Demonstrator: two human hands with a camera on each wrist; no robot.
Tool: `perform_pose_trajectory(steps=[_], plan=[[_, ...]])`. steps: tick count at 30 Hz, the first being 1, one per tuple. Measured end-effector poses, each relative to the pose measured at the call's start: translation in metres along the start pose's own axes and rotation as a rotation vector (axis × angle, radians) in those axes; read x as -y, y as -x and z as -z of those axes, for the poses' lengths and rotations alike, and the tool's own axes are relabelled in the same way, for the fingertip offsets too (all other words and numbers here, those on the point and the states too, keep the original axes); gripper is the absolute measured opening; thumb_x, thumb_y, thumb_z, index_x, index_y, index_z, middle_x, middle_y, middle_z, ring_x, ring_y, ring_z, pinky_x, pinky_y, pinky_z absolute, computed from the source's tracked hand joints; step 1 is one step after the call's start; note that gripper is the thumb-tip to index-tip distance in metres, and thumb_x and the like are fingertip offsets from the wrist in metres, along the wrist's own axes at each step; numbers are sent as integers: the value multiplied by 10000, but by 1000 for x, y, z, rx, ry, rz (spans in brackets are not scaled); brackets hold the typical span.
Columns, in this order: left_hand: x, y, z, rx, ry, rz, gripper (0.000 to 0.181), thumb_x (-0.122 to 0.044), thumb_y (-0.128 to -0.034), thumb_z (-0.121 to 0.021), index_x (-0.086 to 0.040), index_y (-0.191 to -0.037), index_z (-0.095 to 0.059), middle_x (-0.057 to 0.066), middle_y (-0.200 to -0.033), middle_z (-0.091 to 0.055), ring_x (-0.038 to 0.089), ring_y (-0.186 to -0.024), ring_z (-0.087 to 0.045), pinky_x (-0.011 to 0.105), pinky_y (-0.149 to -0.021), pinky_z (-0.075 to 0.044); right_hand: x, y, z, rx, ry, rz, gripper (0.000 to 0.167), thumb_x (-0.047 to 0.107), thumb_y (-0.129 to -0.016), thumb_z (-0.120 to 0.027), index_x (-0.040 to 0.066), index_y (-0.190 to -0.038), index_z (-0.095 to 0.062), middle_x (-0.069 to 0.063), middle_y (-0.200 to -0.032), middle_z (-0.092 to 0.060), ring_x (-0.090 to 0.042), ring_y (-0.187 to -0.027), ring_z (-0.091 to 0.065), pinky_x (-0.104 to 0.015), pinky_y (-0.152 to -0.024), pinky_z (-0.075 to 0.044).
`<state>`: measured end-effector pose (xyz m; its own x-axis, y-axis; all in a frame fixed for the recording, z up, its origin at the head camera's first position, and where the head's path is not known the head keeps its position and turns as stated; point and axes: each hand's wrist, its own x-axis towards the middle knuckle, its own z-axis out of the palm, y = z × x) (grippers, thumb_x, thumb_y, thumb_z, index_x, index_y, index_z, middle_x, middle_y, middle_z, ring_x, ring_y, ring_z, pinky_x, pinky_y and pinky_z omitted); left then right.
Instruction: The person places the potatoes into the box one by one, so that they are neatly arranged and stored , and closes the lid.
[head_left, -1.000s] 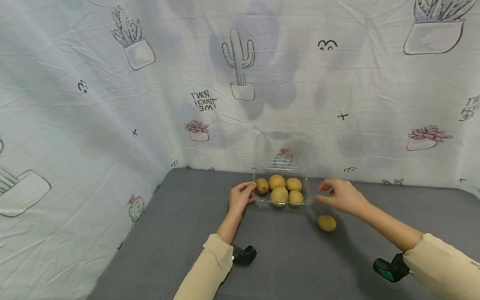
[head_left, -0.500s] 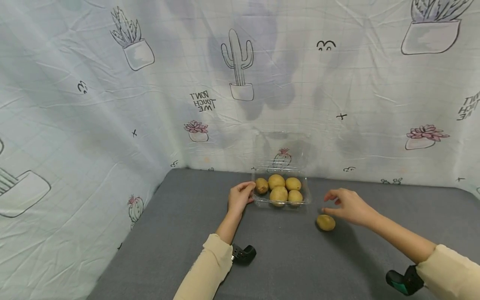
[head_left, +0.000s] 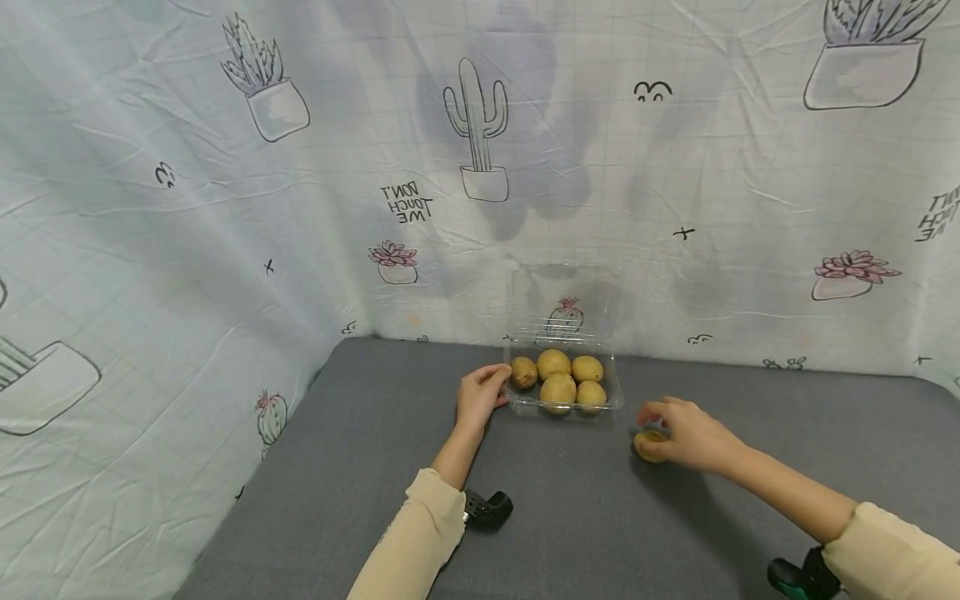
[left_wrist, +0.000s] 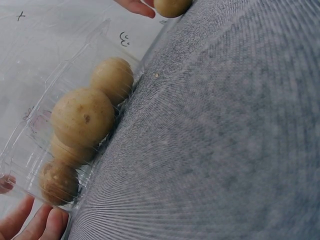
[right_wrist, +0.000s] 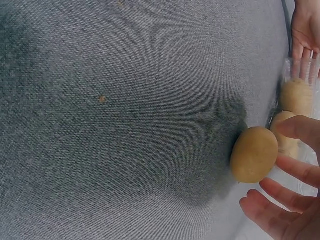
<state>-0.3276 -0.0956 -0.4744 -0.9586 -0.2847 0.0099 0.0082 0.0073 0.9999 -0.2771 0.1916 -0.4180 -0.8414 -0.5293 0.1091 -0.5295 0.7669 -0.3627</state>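
A clear plastic clamshell box stands near the back of the table with its lid raised. Several potatoes lie inside it; in the left wrist view a large potato shows through the wall. My left hand pinches the box's left side, with fingers outside the wall. A loose potato rests on the cloth right of the box. Over it is my right hand, thumb and fingers spread about it; in the right wrist view they do not look closed on it.
A grey cloth covers the table. Behind and to the left hangs a white curtain with cactus prints, close behind the raised lid. Black wrist devices sit at both cuffs.
My right hand has drawn back from beside the box, then come down and forward over the loose potato. The left hand keeps its hold on the box; the box has not moved.
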Motion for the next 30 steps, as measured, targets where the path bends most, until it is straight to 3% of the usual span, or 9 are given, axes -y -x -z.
perform_pose_trajectory(steps=[13,22,30], plan=[[0,0,0,8,27,-7,274,-223,-848,-658,-7,-1011,-697,134,-836,-654,45,-632,-522,194,-557,-528,-4,5,-8,2,27,47,262,160,-717,-770,88,-921,-620,-106,-889,-604,-234,-784,-571,-330,-586,-466],[-2,2,-1,9,25,9,249,-213,-855,-648,-19,-1001,-702,137,-844,-656,52,-641,-537,210,-564,-536,-1,5,-11,8,37,55,257,137,-713,-763,71,-918,-624,-101,-878,-601,-149,-735,-514,-253,-547,-409],[-2,2,0,6,18,10,266,-231,-850,-652,-23,-1009,-701,137,-847,-656,50,-645,-541,212,-568,-535,-1,5,-10,2,39,58,275,105,-695,-757,46,-931,-629,-95,-859,-596,-164,-737,-526,-265,-556,-427]])
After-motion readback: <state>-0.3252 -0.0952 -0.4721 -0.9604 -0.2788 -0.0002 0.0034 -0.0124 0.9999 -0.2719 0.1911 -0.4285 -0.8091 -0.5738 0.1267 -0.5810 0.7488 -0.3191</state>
